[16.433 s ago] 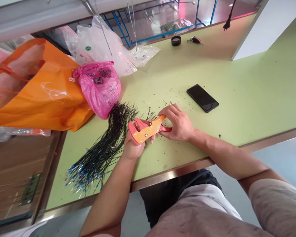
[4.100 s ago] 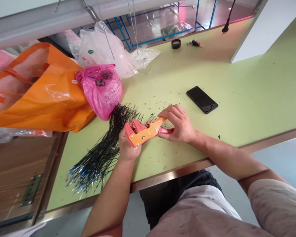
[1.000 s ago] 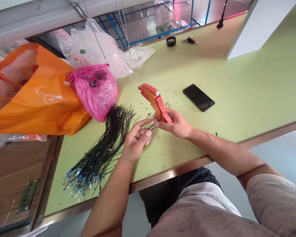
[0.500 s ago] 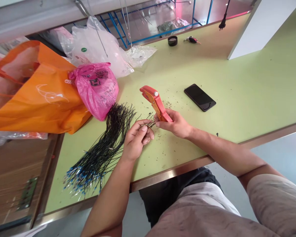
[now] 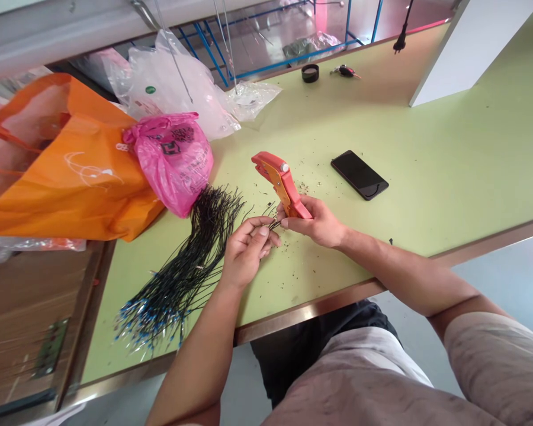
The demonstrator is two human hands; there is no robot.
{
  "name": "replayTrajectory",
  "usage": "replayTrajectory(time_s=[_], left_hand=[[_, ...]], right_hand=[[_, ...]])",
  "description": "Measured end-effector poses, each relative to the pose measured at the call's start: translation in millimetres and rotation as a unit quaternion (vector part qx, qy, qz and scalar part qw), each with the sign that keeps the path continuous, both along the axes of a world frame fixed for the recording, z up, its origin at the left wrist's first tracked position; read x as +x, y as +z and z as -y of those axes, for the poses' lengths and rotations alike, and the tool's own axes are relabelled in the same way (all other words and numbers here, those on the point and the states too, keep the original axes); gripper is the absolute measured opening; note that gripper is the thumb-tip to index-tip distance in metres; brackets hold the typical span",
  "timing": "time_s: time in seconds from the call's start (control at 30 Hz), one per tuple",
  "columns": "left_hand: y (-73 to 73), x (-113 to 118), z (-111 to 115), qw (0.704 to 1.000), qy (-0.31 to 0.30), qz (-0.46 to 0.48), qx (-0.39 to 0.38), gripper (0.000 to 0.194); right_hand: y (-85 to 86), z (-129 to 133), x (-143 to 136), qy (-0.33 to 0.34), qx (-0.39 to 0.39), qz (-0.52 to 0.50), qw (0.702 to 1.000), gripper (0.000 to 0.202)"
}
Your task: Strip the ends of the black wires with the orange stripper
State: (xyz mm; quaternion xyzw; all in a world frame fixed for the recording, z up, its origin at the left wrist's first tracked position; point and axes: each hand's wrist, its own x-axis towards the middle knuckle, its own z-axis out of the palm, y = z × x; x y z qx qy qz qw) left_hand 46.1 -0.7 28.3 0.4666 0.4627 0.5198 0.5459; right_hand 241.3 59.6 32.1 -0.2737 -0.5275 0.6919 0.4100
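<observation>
My right hand (image 5: pixel 322 223) is closed around a red and orange wire stripper (image 5: pixel 281 180), whose head points up and away to the left. Between the thumb and fingers of my left hand (image 5: pixel 247 247) are the ends of a few thin black wires (image 5: pixel 273 225), which reach toward the fingertips of my right hand. Left of my left hand lies a large bundle of black wires (image 5: pixel 190 242) with blue and metallic ends at its near side. Small dark scraps (image 5: pixel 302 187) are scattered on the green table (image 5: pixel 426 177) around both hands.
A black phone (image 5: pixel 359 174) lies to the right. Keys (image 5: pixel 346 71) and a black ring-shaped object (image 5: pixel 310 73) are at the back. A pink plastic bag (image 5: pixel 177 157), an orange bag (image 5: pixel 84 177) and clear plastic bags (image 5: pixel 177 77) crowd the left. A white panel (image 5: pixel 466 50) stands at right.
The fingers of my left hand have shifted slightly to the right, closer to my right hand. The wire stripper has turned very slightly in my right hand.
</observation>
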Motion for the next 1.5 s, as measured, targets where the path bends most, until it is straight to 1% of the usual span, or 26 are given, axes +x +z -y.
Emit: replayTrajectory(time_s=[0.13, 0.27, 0.37, 0.47, 0.63, 0.7, 0.73, 0.8, 0.9, 0.97, 1.03, 1.1, 1.23, 1.37, 1.5], left_hand=[[1.8, 3, 1, 1.000, -0.001, -0.014, 0.002, 0.044], [0.8, 4, -1, 1.000, -0.002, -0.005, 0.000, 0.042], [-2.1, 2, -4, 0.999, 0.035, 0.003, -0.005, 0.042], [-4.2, 0, -6, 0.997, 0.072, 0.006, -0.008, 0.043], [-6.2, 1, -7, 0.997, 0.076, 0.019, -0.007, 0.041], [-8.1, 0, -8, 0.996, 0.089, 0.014, -0.009, 0.043], [-8.9, 0, -8, 0.995, 0.101, 0.008, -0.010, 0.045], [-9.3, -2, -8, 0.993, 0.121, 0.006, -0.016, 0.049], [-6.0, -4, -8, 0.992, 0.123, 0.016, -0.023, 0.048], [-3.2, -5, -8, 0.992, 0.125, 0.017, -0.013, 0.046], [-2.4, -5, -9, 0.990, 0.137, 0.026, 0.011, 0.047], [-4.1, -6, -9, 0.987, 0.153, 0.048, 0.029, 0.050], [-8.7, -8, -9, 0.985, 0.155, 0.065, 0.041, 0.051], [-8.4, -11, -8, 0.984, 0.155, 0.071, 0.050, 0.053], [-7.2, -14, -8, 0.988, 0.120, 0.068, 0.068, 0.054]], right_hand=[[1.0, 0, 1, -0.002, 0.005, -0.003, 1.000, 0.031], [0.4, -1, 1, 0.024, 0.012, -0.021, 0.999, 0.029], [-0.2, -1, 1, 0.041, 0.011, -0.034, 0.999, 0.031], [-0.5, 1, 0, 0.061, 0.022, -0.014, 0.998, 0.029], [-2.0, 10, -3, 0.118, 0.054, -0.005, 0.991, 0.022], [-2.7, 13, -4, 0.131, 0.093, 0.023, 0.987, 0.021], [-2.9, 14, -3, 0.126, 0.126, 0.047, 0.983, 0.022], [-3.2, 14, -2, 0.089, 0.223, 0.097, 0.966, 0.028], [-3.5, 11, 1, 0.009, 0.381, 0.136, 0.915, 0.034], [-4.2, 8, 2, -0.044, 0.439, 0.152, 0.885, 0.033], [-5.1, 6, 3, -0.090, 0.453, 0.179, 0.869, 0.033], [-5.9, 4, 3, -0.117, 0.446, 0.205, 0.864, 0.034], [-6.0, 3, 4, -0.124, 0.440, 0.222, 0.861, 0.035], [-6.0, 3, 4, -0.127, 0.437, 0.238, 0.858, 0.038], [-6.1, 5, 4, -0.146, 0.446, 0.243, 0.849, 0.039]])
